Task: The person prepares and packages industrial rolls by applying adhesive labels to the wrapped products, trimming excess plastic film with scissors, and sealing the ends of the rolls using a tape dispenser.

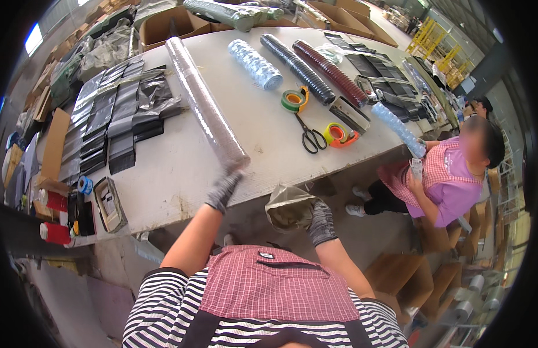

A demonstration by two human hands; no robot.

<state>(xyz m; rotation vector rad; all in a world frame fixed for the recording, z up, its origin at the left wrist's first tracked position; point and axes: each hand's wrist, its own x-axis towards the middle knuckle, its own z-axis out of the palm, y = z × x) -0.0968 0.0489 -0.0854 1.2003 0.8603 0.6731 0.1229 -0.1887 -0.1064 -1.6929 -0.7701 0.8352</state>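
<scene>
My left hand [224,190], in a dark grey knit glove, is at the near end of a long brown roll in clear film [208,107]. Motion blurs its fingers, so I cannot tell whether they grip the roll. In my gloved right hand [322,223] is the rim of a grey-olive plastic bag [286,210], its mouth gaping, held just off the table's front edge. The roll lies lengthwise on the white table [170,188].
Stacks of black plastic bags [115,110] cover the table's left. Scissors [311,134], tape dispensers [338,136] and a light blue roll [254,64] lie right of the long roll, with dark ribbed rolls [298,66] beyond. A co-worker [449,174] stands at the right, holding another blue roll [399,129].
</scene>
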